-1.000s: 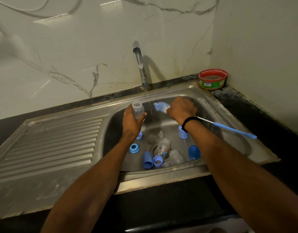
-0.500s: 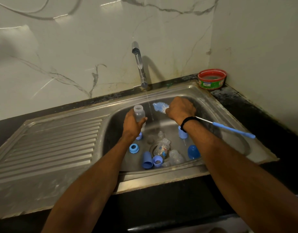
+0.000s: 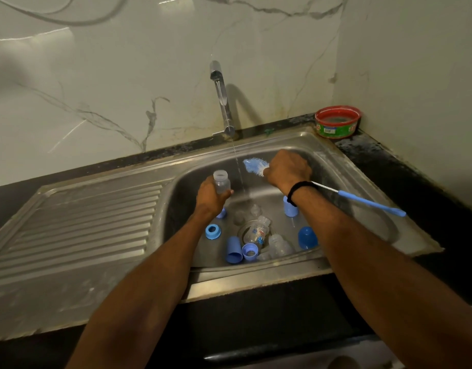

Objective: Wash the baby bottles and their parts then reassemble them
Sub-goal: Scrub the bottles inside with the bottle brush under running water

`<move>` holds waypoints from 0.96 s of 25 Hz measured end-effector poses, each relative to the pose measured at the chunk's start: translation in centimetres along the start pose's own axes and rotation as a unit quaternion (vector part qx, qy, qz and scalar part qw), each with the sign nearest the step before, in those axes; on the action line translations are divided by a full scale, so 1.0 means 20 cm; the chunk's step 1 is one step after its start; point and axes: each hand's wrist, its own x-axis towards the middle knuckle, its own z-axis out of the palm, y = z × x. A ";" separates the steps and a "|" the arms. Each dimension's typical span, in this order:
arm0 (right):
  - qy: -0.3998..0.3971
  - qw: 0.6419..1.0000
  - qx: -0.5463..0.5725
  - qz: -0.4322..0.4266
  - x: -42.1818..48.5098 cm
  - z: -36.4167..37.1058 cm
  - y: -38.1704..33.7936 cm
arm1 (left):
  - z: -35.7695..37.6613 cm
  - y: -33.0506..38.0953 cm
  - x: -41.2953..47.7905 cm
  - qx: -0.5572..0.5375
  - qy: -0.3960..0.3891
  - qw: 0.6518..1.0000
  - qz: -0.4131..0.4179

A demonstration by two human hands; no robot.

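My left hand grips a small clear baby bottle upright over the sink basin, just left of the thin water stream. My right hand holds a bottle brush near its blue-white bristle head; the blue handle sticks out to the right behind my wrist. The bristles sit right of the stream. On the basin floor lie a printed clear bottle over the drain, another clear bottle, a blue ring, blue caps and clear teats.
The steel sink has a ribbed draining board on its left. A tap at the back runs a thin stream. A red-rimmed green tub stands on the dark counter in the back right corner by the wall.
The bottle in my left hand has shifted slightly left, away from the water stream. The brush head stays beside the stream in my right hand.
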 end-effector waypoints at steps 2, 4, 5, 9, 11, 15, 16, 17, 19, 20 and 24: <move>0.001 1.000 -0.002 -0.001 0.00 0.00 -0.01 | 0.00 0.00 -0.01 -0.013 0.014 1.000 -0.002; 0.002 1.000 -0.001 0.002 0.00 0.01 0.00 | 0.00 0.00 0.00 -0.019 0.006 1.000 -0.007; 0.000 1.000 -0.003 0.002 -0.01 0.01 0.00 | 0.00 0.00 -0.01 -0.009 -0.004 1.000 -0.008; -0.003 1.000 0.001 0.004 0.00 0.01 0.00 | -0.01 0.01 -0.02 0.001 -0.026 0.999 -0.029; 0.000 1.000 -0.004 0.000 0.01 0.01 0.00 | -0.01 0.00 -0.02 -0.006 -0.010 0.999 -0.034; -0.004 1.000 -0.008 0.002 0.00 0.01 -0.01 | -0.02 0.01 -0.02 0.053 -0.025 0.997 -0.039; -0.002 1.000 -0.007 0.003 0.00 0.01 -0.01 | -0.03 0.01 -0.02 0.067 -0.008 0.997 -0.034; -0.001 1.000 -0.005 0.003 0.00 0.01 -0.01 | -0.05 0.02 -0.02 0.084 0.001 0.996 -0.026; 0.000 1.000 -0.006 0.003 0.01 0.01 0.00 | -0.08 0.04 -0.03 0.121 -0.008 0.992 -0.020; 0.000 1.000 -0.006 0.002 0.00 0.01 -0.01 | -0.10 0.05 -0.03 0.131 -0.010 0.991 -0.022; 0.003 1.000 0.004 -0.003 0.00 0.00 -0.01 | -0.18 0.09 -0.04 0.092 -0.016 0.995 -0.036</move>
